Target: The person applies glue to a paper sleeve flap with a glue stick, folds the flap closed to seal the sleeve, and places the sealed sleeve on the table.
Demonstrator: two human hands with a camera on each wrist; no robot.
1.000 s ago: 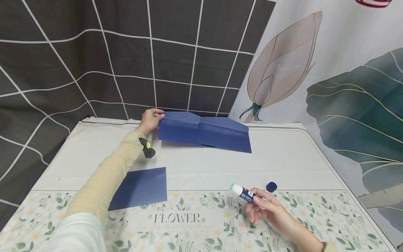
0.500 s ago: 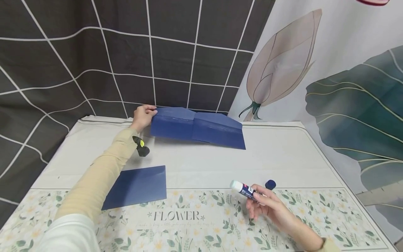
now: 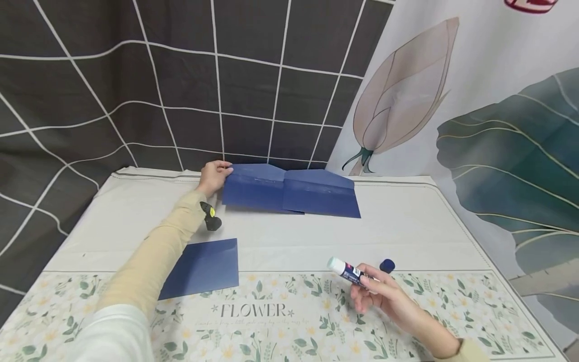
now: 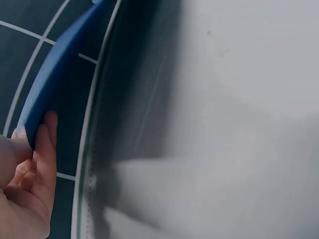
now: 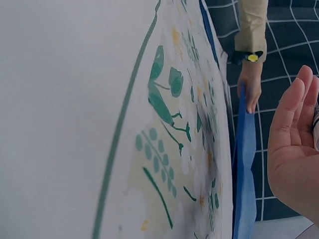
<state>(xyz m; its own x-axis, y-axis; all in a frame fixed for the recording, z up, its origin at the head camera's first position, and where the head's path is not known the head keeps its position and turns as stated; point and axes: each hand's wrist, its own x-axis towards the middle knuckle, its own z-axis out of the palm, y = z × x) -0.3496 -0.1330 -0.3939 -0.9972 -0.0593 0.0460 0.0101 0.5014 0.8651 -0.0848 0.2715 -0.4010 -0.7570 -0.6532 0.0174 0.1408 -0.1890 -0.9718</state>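
At the back of the table my left hand (image 3: 213,177) pinches the left corner of a dark blue envelope (image 3: 253,194) with its flap unfolded. In the left wrist view my thumb and fingers (image 4: 46,159) meet on the blue paper (image 4: 47,79). A second blue envelope (image 3: 323,200), flap also unfolded, adjoins it on the right; their edges overlap. My right hand (image 3: 384,296) holds an uncapped glue stick (image 3: 350,273), its pale tip pointing up and left. In the right wrist view only a sliver of the stick shows beside that hand.
Another blue piece, flat and rectangular (image 3: 205,269), lies partly hidden under my left forearm. The dark blue glue cap (image 3: 387,265) stands behind my right hand. A flower-printed cloth (image 3: 271,342) covers the table. A dark checked curtain (image 3: 181,80) hangs right behind the far edge.
My left hand and the joined envelopes shifted left and up in the view, then came back right and down. The right hand with the glue stick has barely moved.
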